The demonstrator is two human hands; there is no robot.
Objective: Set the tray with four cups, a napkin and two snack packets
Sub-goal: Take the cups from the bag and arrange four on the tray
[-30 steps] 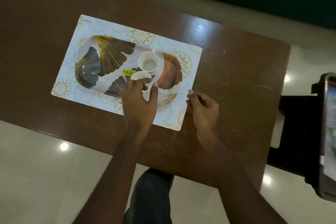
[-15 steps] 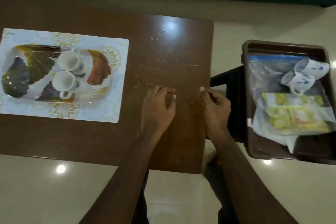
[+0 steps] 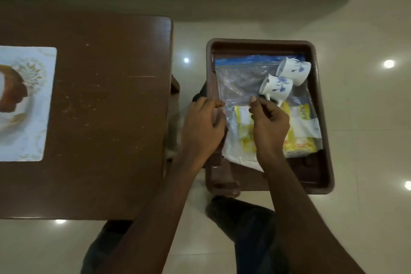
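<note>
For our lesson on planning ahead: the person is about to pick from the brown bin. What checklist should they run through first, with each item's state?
1. Nearer cup and farther cup uncovered in the bin: ok.
2. Cups upright: not ok, both lie on their sides.
3. Right hand free: ok, it holds nothing.
4. Left hand free: cannot tell, its fingers are at the plastic bag's edge.
5. Room on the tray: cannot tell, mostly out of view.
</note>
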